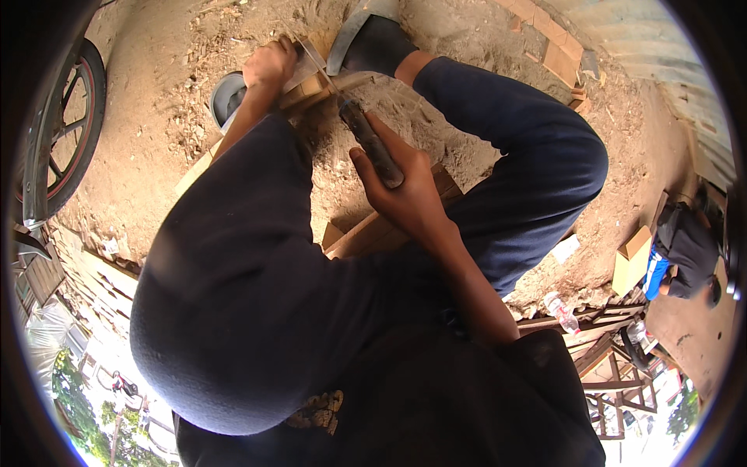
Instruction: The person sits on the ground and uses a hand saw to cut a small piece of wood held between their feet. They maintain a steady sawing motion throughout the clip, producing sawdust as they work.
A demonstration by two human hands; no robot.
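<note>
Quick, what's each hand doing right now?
Left hand: closed on a small wooden piece.
Right hand: closed around the dark handle of a blade tool.

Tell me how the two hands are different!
The right hand wraps its fingers around a dark tool handle, while the left hand presses on a pale wood piece. The right hand is nearer the camera, between the knees; the left hand reaches farther out. Both are bare and working the same wood.

You are in an open-air woodworking yard: bare sandy ground (498, 47) strewn with wood chips (191, 117), stacked wooden boards (93, 288), cut wooden blocks (556, 47), unfinished wooden frames (607, 366) and a wheel (66, 132) at the edge.
</note>
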